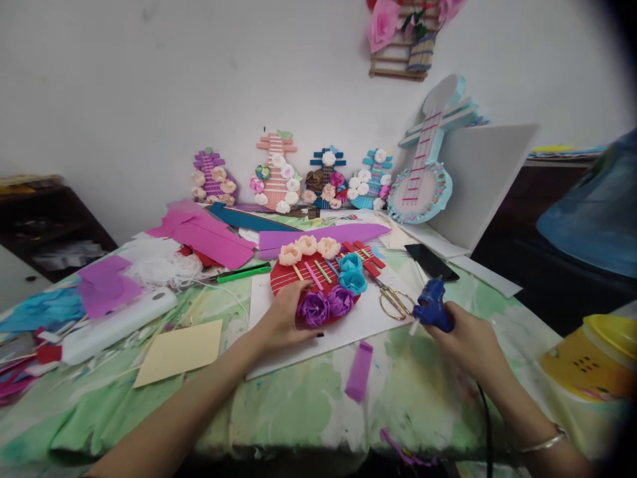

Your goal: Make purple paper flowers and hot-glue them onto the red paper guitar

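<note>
A red lute-shaped paper craft (pixel 291 277) with white string lines lies on a white sheet (pixel 266 345). Peach flowers (pixel 308 245), blue flowers (pixel 352 272) and purple flowers (pixel 328 304) sit along its edges, with coloured strips across its middle. My left hand (pixel 286 318) grips the craft's near left edge, thumb on top and fingers along the lower rim. In my right hand (pixel 465 332) is a blue hot glue gun (pixel 432 305), held to the right of the craft with its nozzle pointing down and left. Gold-handled scissors (pixel 395 302) lie between the craft and the glue gun.
Several finished lute crafts (pixel 279 176) stand against the wall, beside a large pale-blue one (pixel 421 172). Coloured paper (pixel 204 232), white shreds (pixel 162 262) and a cream card (pixel 182 352) lie leftward. A black phone (pixel 430 261), purple strip (pixel 359 372) and yellow container (pixel 592 358) are also about.
</note>
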Demonstrator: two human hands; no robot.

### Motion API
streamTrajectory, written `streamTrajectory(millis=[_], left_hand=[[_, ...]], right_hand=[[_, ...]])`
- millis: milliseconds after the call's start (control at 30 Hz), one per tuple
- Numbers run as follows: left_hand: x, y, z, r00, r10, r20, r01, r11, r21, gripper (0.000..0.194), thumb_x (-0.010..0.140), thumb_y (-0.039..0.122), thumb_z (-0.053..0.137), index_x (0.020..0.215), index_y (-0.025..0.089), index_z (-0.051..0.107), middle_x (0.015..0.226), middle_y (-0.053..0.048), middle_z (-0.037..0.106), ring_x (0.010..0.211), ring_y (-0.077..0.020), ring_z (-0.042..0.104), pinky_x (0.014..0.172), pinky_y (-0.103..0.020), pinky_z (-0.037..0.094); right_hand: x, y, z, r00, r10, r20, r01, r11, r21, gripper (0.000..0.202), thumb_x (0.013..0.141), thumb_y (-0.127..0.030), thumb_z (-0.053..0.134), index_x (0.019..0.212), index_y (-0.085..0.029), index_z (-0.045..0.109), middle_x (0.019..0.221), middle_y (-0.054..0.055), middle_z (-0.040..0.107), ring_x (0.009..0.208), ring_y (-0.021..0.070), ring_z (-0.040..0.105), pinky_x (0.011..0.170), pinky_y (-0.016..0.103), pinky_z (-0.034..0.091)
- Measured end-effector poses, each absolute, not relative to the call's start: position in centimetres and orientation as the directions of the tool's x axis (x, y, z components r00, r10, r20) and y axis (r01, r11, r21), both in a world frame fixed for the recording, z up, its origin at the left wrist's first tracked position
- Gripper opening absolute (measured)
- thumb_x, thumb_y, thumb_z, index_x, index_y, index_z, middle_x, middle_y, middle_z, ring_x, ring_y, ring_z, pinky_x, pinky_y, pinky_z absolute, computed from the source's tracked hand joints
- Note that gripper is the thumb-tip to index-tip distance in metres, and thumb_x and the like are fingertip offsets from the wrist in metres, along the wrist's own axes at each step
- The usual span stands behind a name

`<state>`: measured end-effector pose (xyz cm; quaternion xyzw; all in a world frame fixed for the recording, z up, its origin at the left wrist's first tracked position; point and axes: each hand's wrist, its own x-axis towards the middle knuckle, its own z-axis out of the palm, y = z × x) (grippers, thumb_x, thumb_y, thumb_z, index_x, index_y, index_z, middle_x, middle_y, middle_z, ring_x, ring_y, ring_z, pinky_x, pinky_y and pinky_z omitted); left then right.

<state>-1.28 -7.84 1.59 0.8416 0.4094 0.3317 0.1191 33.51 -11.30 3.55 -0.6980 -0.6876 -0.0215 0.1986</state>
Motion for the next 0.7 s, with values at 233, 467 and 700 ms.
streamTrajectory(millis=[233, 467, 700], left_hand=[[-1.9, -7.7, 2.0, 0.486, 0.787, 0.379, 0.538, -0.612, 0.580, 0.093, 0.054, 0.045, 0.082, 0.130, 0.022, 0.035, 0.129, -0.015, 0.050, 0.120, -0.0324, 0.049, 0.101, -0.048, 0.040], [-1.8, -7.3, 2.3, 0.516, 0.767, 0.381, 0.527, -0.635, 0.564, 0.086, 0.060, 0.046, 0.078, 0.132, 0.024, 0.036, 0.131, -0.014, 0.050, 0.122, -0.0313, 0.048, 0.103, -0.047, 0.040], [-1.4, -7.2, 1.9, 0.529, 0.760, 0.377, 0.536, -0.644, 0.546, 0.078, 0.067, 0.043, 0.074, 0.132, 0.026, 0.036, 0.129, -0.012, 0.051, 0.121, -0.0305, 0.048, 0.102, -0.045, 0.042]], right_hand=[[32.5, -9.6, 5.5, 0.058, 0.890, 0.453, 0.876, 0.172, -0.450, 0.019, 0.071, -0.039, 0.057, 0.075, -0.021, 0.051, 0.054, -0.002, 0.050, 0.050, 0.0148, 0.045, 0.052, 0.026, 0.031], [29.8, -8.0, 7.0, 0.133, 0.954, 0.269, 0.493, 0.172, -0.853, 0.018, 0.074, -0.039, 0.058, 0.078, -0.021, 0.059, 0.050, -0.002, 0.052, 0.048, 0.0143, 0.046, 0.047, 0.027, 0.036], [28.2, -7.9, 6.6, -0.028, 0.982, 0.187, 0.182, 0.189, -0.965, 0.023, 0.078, -0.041, 0.060, 0.083, -0.019, 0.063, 0.058, 0.002, 0.058, 0.050, 0.0140, 0.050, 0.045, 0.026, 0.036]])
